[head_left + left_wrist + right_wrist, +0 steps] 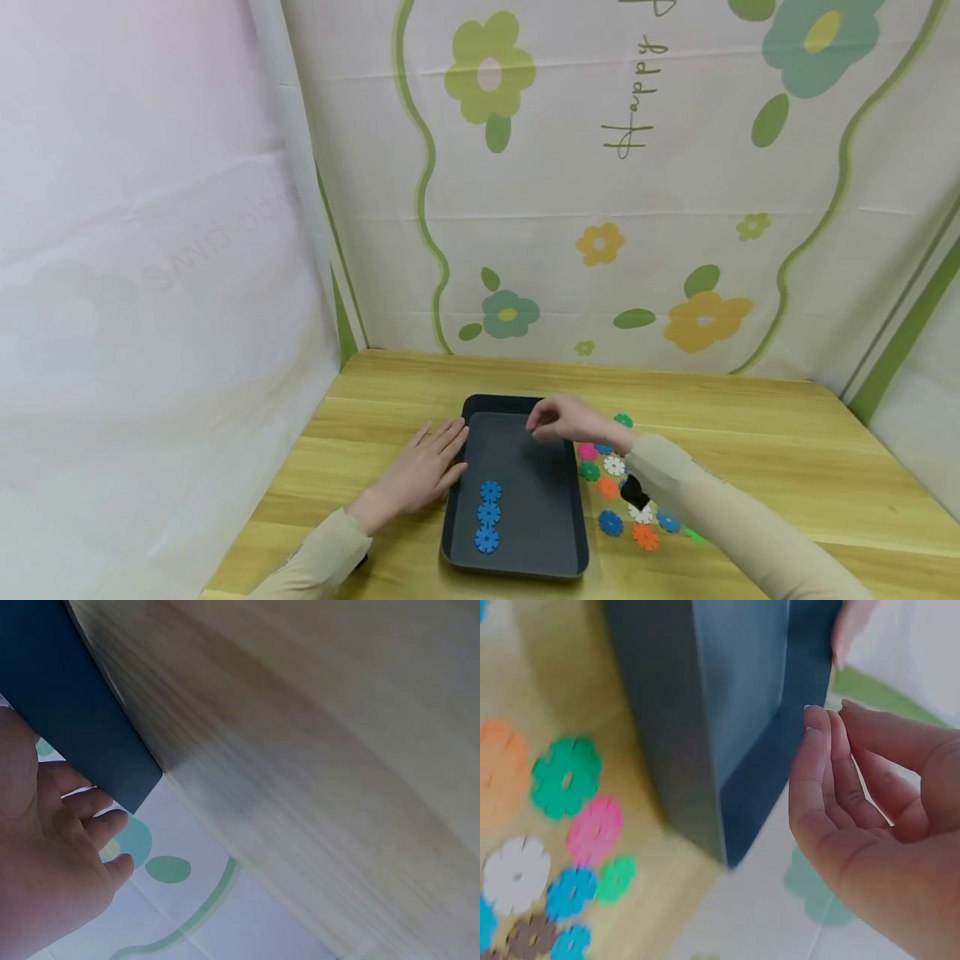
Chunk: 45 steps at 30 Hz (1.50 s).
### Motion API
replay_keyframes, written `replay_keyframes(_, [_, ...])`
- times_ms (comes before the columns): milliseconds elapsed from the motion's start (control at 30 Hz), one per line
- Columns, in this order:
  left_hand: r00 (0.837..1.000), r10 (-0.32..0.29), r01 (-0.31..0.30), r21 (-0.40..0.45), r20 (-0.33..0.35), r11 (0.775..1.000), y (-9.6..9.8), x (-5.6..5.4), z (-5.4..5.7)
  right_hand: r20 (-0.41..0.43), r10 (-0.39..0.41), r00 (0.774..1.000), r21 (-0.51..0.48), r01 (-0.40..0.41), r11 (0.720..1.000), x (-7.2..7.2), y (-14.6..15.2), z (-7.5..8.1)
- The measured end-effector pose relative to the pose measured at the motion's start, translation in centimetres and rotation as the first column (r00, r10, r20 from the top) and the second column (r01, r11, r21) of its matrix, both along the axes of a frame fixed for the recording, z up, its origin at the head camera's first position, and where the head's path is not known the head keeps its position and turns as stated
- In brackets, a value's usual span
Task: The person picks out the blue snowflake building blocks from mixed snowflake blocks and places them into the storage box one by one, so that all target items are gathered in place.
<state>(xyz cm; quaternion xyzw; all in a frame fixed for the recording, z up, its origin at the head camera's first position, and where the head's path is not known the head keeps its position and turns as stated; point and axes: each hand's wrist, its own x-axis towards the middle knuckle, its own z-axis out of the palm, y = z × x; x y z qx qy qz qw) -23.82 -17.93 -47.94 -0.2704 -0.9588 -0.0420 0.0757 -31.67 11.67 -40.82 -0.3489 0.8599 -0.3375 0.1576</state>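
A dark grey tray [538, 533] lies on the wooden table. Inside it, near the left wall, three blue notched discs, shaped like flower pieces [488, 513], line up in a column. My left hand [420, 471] lies at the tray's left side, fingers straight and fingertips right at the rim. In the left wrist view its fingers are against the tray's outer wall [82, 712]. Above the far right part of the tray is my right hand [566, 418], palm turned inward. Its fingers [806, 776] are curled, with thumb and fingertips close together and nothing visible between them.
Right of the tray, several notched discs in green, pink, white, orange and blue [611, 523] lie scattered on the table [750, 450], partly hidden under the right forearm. A printed flower curtain [525, 250] hangs behind the table, and a white sheet [165, 333] hangs at the left.
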Motion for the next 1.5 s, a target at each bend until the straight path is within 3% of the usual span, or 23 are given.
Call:
replay_keyframes(267, [1.000,-0.011,0.011,0.018,-0.018,1.000,-0.2,0.0,-0.1,0.049,-0.120,0.992,-0.053,0.123,0.991,-1.2,4.3,-0.1])
replay_keyframes(767, [1.000,-0.008,0.008,0.014,-0.012,1.000,-0.2,0.2,0.0,-0.032,-0.307,0.951,0.001,0.307,0.952,-2.3,10.0,-2.5])
replay_keyframes(1100, [1.000,-0.006,0.006,0.009,-0.002,1.000,-0.2,0.2,0.1,-0.100,-0.395,0.913,0.112,0.405,0.908,-2.8,11.1,-4.7])
replay_keyframes(1500, [1.000,-0.016,0.016,0.014,-0.014,1.000,-0.1,0.1,0.0,-0.102,-0.405,0.909,0.149,0.416,0.897,-2.7,10.9,-5.5])
